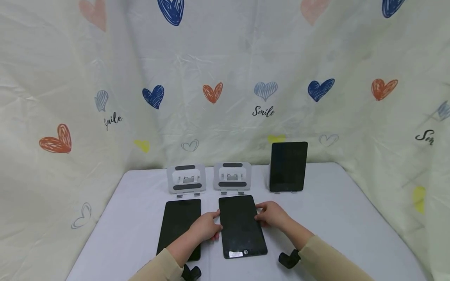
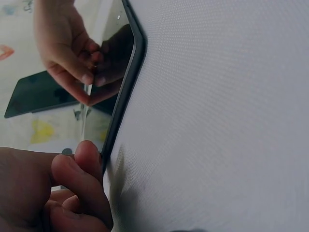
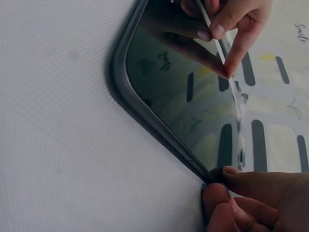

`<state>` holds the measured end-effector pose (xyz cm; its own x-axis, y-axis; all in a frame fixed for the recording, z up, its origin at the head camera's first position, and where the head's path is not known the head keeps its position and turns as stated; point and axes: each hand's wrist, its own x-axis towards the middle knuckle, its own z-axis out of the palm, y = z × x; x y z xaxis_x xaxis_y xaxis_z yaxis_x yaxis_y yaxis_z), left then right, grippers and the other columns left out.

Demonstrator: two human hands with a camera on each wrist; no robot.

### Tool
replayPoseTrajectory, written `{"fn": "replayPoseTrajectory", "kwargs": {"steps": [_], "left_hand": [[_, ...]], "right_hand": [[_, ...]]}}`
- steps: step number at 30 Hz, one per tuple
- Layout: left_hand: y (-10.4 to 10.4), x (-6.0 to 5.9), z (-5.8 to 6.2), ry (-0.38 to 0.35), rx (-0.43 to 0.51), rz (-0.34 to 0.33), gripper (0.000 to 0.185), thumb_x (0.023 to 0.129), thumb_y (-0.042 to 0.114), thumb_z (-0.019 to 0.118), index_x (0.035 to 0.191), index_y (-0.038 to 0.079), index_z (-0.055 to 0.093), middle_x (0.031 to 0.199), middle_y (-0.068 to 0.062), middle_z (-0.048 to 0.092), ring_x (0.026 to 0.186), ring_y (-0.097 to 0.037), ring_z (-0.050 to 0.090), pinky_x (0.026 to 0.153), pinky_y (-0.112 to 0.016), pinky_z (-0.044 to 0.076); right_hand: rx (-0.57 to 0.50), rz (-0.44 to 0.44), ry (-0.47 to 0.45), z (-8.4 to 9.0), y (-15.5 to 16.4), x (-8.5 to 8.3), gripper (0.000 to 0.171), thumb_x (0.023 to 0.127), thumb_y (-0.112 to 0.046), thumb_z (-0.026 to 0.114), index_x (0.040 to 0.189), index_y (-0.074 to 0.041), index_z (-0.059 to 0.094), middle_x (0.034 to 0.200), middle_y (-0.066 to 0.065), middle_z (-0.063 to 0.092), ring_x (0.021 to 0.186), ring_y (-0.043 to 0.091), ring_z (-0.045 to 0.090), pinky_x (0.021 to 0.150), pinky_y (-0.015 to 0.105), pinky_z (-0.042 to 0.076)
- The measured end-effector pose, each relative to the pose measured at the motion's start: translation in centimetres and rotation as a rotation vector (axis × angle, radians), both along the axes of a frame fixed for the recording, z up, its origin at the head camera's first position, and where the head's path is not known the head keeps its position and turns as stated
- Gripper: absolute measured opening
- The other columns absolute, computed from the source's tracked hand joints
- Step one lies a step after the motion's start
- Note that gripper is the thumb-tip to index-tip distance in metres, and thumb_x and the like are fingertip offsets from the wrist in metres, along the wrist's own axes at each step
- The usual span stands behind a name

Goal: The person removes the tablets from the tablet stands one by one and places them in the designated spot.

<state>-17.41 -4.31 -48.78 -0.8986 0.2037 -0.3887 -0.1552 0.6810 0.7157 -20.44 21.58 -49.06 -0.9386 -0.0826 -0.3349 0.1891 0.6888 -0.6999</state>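
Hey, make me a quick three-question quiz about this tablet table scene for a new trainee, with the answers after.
1. True or false: all three tablets lie flat on the table.
2. How many stands are unoccupied?
3. Which tablet do both hands grip: A the left tablet, B the middle tablet, C the propped tablet?

Key
1. False: the propped tablet stands upright at the back right.
2. Two: the left stand and the middle stand.
3. B: the left hand and right hand pinch the side edges of the middle tablet; the left tablet lies untouched.
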Motion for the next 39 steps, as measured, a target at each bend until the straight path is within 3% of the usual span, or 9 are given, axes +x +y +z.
{"fn": "replayPoseTrajectory", "kwargs": {"steps": [25, 33, 39], "left_hand": [[-0.13, -0.44, -0.62, 0.010, 0.005, 0.019, 0.063, 0.092, 0.017, 0.070, 0.149, 0.012, 0.046, 0.060, -0.007, 0.064, 0.048, -0.021, 0.057, 0.054, -0.035, 0.041], [-0.15, -0.42, -0.40, 0.025, 0.000, 0.013, 0.062, 0.092, 0.020, 0.070, 0.149, 0.012, 0.047, 0.063, -0.005, 0.065, 0.048, -0.019, 0.055, 0.053, -0.035, 0.043], [-0.39, -0.40, -0.08, 0.076, -0.013, 0.039, 0.049, 0.094, 0.025, 0.068, 0.138, 0.009, 0.058, 0.066, -0.003, 0.065, 0.049, -0.017, 0.053, 0.054, -0.034, 0.044]], "right_hand": [[0.006, -0.004, 0.021, -0.13, -0.22, -0.28, 0.044, 0.085, -0.007, 0.075, 0.128, 0.002, 0.064, 0.063, 0.006, 0.060, 0.050, 0.016, 0.056, 0.051, 0.029, 0.047], [0.015, -0.008, 0.004, 0.26, -0.03, -0.36, 0.045, 0.086, -0.009, 0.075, 0.129, 0.000, 0.062, 0.071, 0.007, 0.061, 0.055, 0.018, 0.058, 0.053, 0.030, 0.049], [0.026, -0.012, 0.005, 0.22, 0.29, -0.27, 0.049, 0.087, -0.015, 0.076, 0.132, -0.002, 0.060, 0.077, 0.006, 0.060, 0.057, 0.019, 0.059, 0.055, 0.030, 0.049]]}}
